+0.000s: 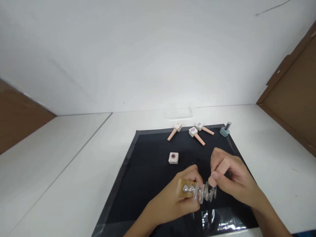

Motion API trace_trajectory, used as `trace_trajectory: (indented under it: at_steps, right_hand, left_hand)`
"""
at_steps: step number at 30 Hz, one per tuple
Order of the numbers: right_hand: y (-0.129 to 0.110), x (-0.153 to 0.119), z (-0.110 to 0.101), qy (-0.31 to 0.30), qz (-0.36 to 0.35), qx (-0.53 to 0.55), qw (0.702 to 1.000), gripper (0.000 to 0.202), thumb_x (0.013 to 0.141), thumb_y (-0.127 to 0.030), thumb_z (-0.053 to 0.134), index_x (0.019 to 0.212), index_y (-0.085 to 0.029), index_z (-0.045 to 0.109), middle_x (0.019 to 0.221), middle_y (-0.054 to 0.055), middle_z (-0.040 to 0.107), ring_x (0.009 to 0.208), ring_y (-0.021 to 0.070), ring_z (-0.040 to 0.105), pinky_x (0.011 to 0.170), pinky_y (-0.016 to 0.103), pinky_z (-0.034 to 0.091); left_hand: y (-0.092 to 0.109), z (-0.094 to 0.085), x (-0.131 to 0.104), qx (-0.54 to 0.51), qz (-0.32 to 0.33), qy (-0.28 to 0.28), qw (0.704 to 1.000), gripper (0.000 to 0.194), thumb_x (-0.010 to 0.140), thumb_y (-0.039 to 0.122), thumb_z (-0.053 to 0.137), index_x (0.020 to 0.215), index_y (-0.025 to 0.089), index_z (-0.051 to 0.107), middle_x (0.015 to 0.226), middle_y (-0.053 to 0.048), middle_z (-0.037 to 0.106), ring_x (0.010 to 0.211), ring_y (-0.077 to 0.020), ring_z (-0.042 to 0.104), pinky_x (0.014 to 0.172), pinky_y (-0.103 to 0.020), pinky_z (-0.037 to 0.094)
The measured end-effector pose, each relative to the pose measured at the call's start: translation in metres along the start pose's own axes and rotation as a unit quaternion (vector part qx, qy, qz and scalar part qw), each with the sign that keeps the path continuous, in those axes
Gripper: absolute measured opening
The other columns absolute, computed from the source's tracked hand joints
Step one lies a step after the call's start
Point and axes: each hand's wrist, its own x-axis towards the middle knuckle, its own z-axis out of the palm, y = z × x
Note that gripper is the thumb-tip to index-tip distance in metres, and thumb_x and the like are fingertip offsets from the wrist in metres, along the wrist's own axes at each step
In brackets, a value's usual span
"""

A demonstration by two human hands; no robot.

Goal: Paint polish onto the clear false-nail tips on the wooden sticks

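Observation:
Above the black mat my left hand is closed around a small wooden block that carries a row of clear nail tips. My right hand is closed on a pink bottle cap, whose lower end is beside the outer tips. Any brush under the cap is hidden. An uncapped white square bottle stands upright on the mat, its dark round opening facing up, beyond my left hand.
Along the mat's far edge lie white bottles with long pink caps. A teal bottle is at the far right corner. Behind is a clear tray; brown cardboard borders the right side.

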Motion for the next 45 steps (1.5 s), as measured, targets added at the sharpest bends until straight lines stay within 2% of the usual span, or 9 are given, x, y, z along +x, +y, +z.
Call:
trace_trajectory:
  at_steps: [4, 6, 11, 17, 21, 25, 31, 37, 45]
  right_hand:
    - [-0.001, 0.000, 0.001, -0.001, -0.016, 0.041, 0.999, 0.029, 0.092, -0.021, 0.054, 0.064, -0.022, 0.044, 0.063, -0.004, 0.052, 0.057, 0.0114, 0.046, 0.053, 0.026, 0.036]
    - [-0.001, 0.000, 0.001, -0.015, -0.013, 0.024, 1.000, 0.031, 0.090, -0.020, 0.057, 0.063, -0.021, 0.043, 0.061, -0.004, 0.053, 0.056, 0.0111, 0.046, 0.053, 0.025, 0.036]
    - [0.000, -0.001, 0.001, 0.027, 0.007, 0.002, 1.000, 0.032, 0.091, -0.021, 0.056, 0.062, -0.021, 0.044, 0.061, -0.002, 0.054, 0.057, 0.0121, 0.047, 0.052, 0.026, 0.036]
    - [0.000, -0.002, 0.001, 0.009, 0.033, -0.019, 0.999, 0.033, 0.091, -0.026, 0.057, 0.059, -0.021, 0.048, 0.058, -0.002, 0.053, 0.057, 0.0123, 0.046, 0.051, 0.025, 0.038]
    - [0.000, -0.003, 0.000, 0.055, 0.063, 0.040, 0.996, 0.029, 0.091, -0.031, 0.057, 0.064, -0.021, 0.053, 0.066, -0.001, 0.056, 0.057, 0.0123, 0.050, 0.050, 0.025, 0.040]
    - [0.002, -0.004, -0.004, 0.045, 0.101, 0.135, 0.985, 0.025, 0.089, -0.040, 0.060, 0.073, -0.021, 0.060, 0.071, 0.000, 0.056, 0.060, 0.0128, 0.051, 0.051, 0.025, 0.040]
    - [0.013, -0.006, -0.003, 0.024, 0.060, 0.234, 0.970, 0.020, 0.089, -0.038, 0.059, 0.076, -0.023, 0.061, 0.068, -0.001, 0.048, 0.061, 0.0143, 0.046, 0.055, 0.028, 0.040]
    - [0.010, -0.005, 0.000, 0.021, 0.117, 0.206, 0.971, 0.021, 0.086, -0.039, 0.063, 0.074, -0.022, 0.058, 0.068, -0.003, 0.046, 0.061, 0.0135, 0.046, 0.053, 0.025, 0.038]
    - [0.004, -0.005, -0.003, -0.001, 0.149, 0.200, 0.969, 0.020, 0.084, -0.038, 0.065, 0.078, -0.021, 0.057, 0.073, -0.001, 0.048, 0.062, 0.0124, 0.046, 0.054, 0.023, 0.039]
  left_hand:
    - [0.001, 0.000, 0.000, 0.008, -0.005, -0.002, 1.000, 0.016, 0.062, 0.009, 0.057, 0.068, 0.019, 0.046, 0.074, 0.004, 0.044, 0.062, -0.0096, 0.044, 0.057, -0.022, 0.035]
    - [0.000, 0.001, 0.001, 0.011, -0.001, -0.004, 1.000, 0.016, 0.062, 0.008, 0.057, 0.068, 0.019, 0.045, 0.074, 0.004, 0.044, 0.062, -0.0092, 0.044, 0.058, -0.022, 0.036]
    - [-0.003, 0.001, 0.001, 0.013, 0.003, -0.007, 1.000, 0.016, 0.061, 0.009, 0.057, 0.069, 0.019, 0.047, 0.073, 0.004, 0.044, 0.064, -0.0102, 0.045, 0.059, -0.023, 0.037]
    - [-0.002, 0.003, 0.000, -0.003, -0.005, -0.004, 1.000, 0.016, 0.062, 0.007, 0.056, 0.069, 0.018, 0.047, 0.074, 0.004, 0.044, 0.059, -0.0083, 0.044, 0.055, -0.022, 0.035]
    - [0.002, 0.004, -0.001, -0.010, 0.003, 0.019, 1.000, 0.014, 0.065, 0.014, 0.060, 0.068, 0.019, 0.047, 0.072, 0.003, 0.044, 0.059, -0.0090, 0.044, 0.054, -0.021, 0.036]
    - [0.001, 0.003, -0.001, -0.038, 0.007, 0.035, 0.999, 0.016, 0.070, 0.018, 0.064, 0.071, 0.018, 0.048, 0.071, 0.004, 0.044, 0.058, -0.0082, 0.046, 0.051, -0.020, 0.037]
    - [-0.006, 0.003, -0.002, -0.120, 0.009, 0.018, 0.993, 0.026, 0.078, 0.031, 0.067, 0.074, 0.018, 0.044, 0.073, 0.004, 0.044, 0.052, -0.0058, 0.051, 0.048, -0.018, 0.045]
    - [-0.004, 0.004, -0.002, -0.119, 0.010, 0.015, 0.993, 0.038, 0.078, 0.050, 0.064, 0.076, 0.019, 0.042, 0.071, 0.005, 0.042, 0.052, -0.0059, 0.051, 0.051, -0.020, 0.049]
    - [-0.006, 0.005, -0.002, -0.140, 0.020, 0.018, 0.990, 0.038, 0.079, 0.051, 0.063, 0.075, 0.018, 0.043, 0.073, 0.004, 0.042, 0.053, -0.0048, 0.048, 0.048, -0.017, 0.048]
